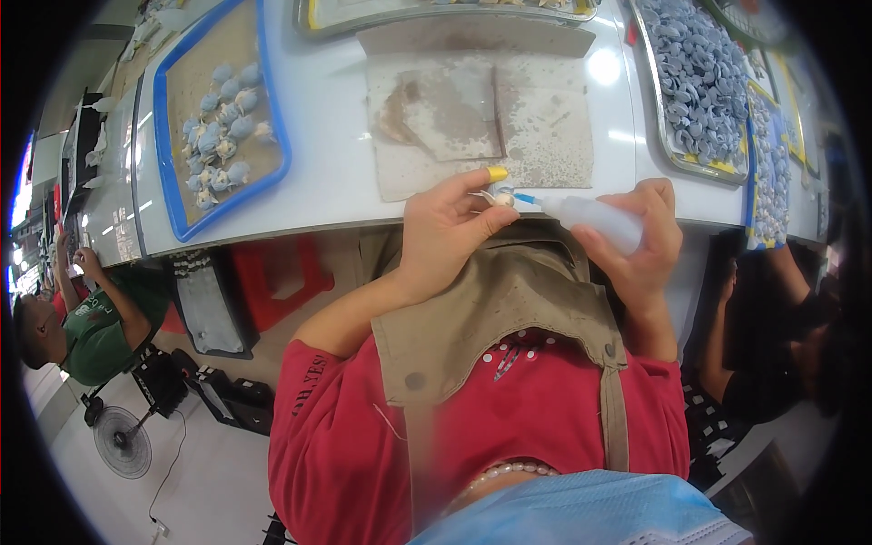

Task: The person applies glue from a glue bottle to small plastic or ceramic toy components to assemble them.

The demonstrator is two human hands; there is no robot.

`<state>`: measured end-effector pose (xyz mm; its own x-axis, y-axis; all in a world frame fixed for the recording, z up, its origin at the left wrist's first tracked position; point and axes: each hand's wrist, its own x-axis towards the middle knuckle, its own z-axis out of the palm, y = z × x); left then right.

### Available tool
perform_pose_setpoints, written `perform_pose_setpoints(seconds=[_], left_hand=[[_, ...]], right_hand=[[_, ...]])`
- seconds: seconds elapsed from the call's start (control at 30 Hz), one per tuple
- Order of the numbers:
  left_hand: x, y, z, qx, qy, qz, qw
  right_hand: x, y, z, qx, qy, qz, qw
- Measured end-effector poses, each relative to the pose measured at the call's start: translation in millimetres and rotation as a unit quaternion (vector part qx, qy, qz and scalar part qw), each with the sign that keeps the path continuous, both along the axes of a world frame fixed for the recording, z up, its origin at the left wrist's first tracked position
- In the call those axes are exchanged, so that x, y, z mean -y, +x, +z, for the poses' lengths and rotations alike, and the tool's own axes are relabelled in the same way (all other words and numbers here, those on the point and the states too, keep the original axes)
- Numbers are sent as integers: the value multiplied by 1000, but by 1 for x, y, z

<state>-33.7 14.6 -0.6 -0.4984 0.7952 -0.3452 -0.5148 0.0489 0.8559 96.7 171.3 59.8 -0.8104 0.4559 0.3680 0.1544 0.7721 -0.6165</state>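
Note:
Between the thumb and fingers of my left hand [442, 234] is a small cream and grey-blue toy piece [503, 197], held just past the table's near edge. A yellow cover wraps one fingertip of that hand. My right hand [652, 238] grips a translucent white squeeze bottle [595, 221], tilted so its blue nozzle [525, 197] points left at the piece. The nozzle tip is at or very near the piece; whether they touch I cannot tell. Beyond both hands lies a stained cardboard sheet [559, 127] on the white table [331, 118].
At left, a blue-rimmed tray [283, 150] holds several similar pieces [222, 127]. A metal tray [656, 118] heaped with grey-blue parts [699, 86] stands at right, other trays beyond it. Co-workers sit on both sides: one in a green shirt [102, 334], another in dark clothing [767, 354].

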Motion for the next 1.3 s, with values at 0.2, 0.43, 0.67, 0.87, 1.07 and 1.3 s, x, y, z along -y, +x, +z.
perform_pose_setpoints(seconds=[0.2,0.43,0.67,0.87,1.07,1.3], left_hand=[[-1,-1,4,39,29,14,999],[-1,1,4,101,11,7,995],[-3,-3,3,116,3,13,993],[-6,-10,-1,133,2,14,991],[-13,-7,2,106,61,14,992],[-18,-15,1,73,75,29,994]], right_hand=[[-3,6,0,-5,-18,-8,1000],[-2,10,-1,0,-28,-28,999],[-6,7,-4,10,-37,-16,999],[-27,-20,-38,-22,-101,-121,987],[-51,-44,-66,-7,-95,-154,984],[-139,-8,-42,10,214,-262,941]])
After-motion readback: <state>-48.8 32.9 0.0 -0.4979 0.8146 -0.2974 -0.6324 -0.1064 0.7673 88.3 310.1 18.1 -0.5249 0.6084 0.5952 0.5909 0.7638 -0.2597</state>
